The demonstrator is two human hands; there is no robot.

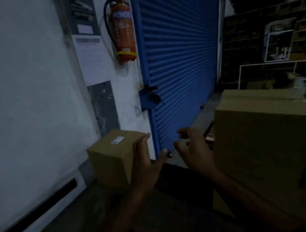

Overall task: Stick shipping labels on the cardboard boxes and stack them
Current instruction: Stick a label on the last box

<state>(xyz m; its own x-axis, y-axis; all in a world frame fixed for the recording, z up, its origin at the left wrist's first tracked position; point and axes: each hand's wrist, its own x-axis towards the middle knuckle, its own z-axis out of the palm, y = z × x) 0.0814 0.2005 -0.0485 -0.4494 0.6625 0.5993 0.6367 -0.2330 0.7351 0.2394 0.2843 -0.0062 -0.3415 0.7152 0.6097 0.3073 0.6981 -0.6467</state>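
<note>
So far, the small brown cardboard box (pixel 115 158) touching the open left hand (pixel 146 166) is labelled; the large plain carton (pixel 265 141) beside the empty, spread right hand (pixel 194 147) awaits, unstacked.

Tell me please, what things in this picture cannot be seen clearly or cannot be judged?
- Small box, head view: print on its white label is too small and blurred to read.
- Left hand: it overlaps the small box's right edge; contact cannot be told.
- Large box: right side cut by the frame edge; dim light hides any label.
- Right hand: blurred, fingers spread, holding nothing visible.
</note>
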